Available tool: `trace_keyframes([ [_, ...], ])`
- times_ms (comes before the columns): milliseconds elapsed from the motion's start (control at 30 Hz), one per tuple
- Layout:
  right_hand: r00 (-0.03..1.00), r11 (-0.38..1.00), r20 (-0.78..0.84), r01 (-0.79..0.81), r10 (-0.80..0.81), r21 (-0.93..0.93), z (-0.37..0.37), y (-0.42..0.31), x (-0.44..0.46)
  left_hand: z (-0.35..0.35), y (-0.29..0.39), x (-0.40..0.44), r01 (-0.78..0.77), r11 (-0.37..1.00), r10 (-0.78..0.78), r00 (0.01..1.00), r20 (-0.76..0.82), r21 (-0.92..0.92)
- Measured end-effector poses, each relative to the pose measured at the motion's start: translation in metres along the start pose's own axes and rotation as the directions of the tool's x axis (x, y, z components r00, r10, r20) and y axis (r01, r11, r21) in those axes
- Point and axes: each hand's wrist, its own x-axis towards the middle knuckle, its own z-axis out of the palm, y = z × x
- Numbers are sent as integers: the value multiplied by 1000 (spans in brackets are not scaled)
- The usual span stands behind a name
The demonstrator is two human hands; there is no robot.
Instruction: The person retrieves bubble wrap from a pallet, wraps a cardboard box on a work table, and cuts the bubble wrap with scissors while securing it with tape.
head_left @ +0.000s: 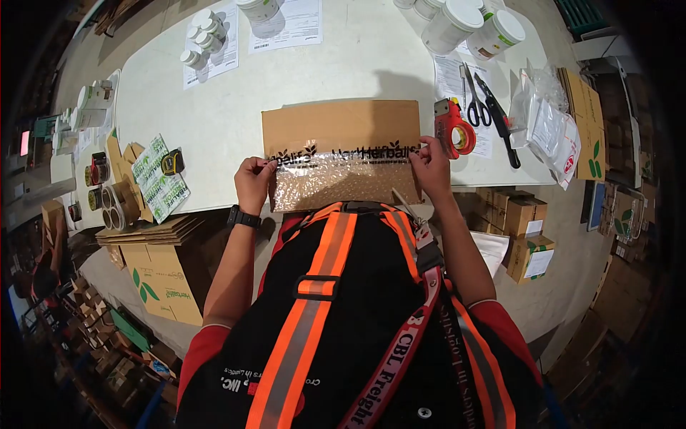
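A brown cardboard piece [341,118] lies at the table's front edge, against my body. Clear bubble wrap [343,189] covers its near part. Across them runs a strip of clear packing tape [325,155] with black printed lettering. My left hand [254,183] pinches the strip's left end, thumb and finger together. At the other end, my right hand [433,169] has its fingers closed on the tape near the cardboard's right edge. Just beyond that hand sits a red tape dispenser [456,130].
Scissors [477,107] and a black-handled knife [502,125] lie right, beside plastic bags [547,121]. White tubs [457,25] and small bottles [204,36] stand on papers at the back. Tape rolls [114,207] and flat cardboard [153,232] are left. Boxes [527,214] stand below right.
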Motion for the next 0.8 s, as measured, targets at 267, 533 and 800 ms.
trace_keyframes([
  [267,972,952,-124,162,-199,-258,7,-11,-12,12,-17,-6,-409,906,422,889,-177,109],
  [533,574,553,555,801,-602,-228,111,-96,-42,11,-28,-3,-461,884,468,870,-154,78],
  [800,844,709,382,528,-377,-468,81,-55,-47,11,-30,-3,-439,898,432,887,-160,-9],
])
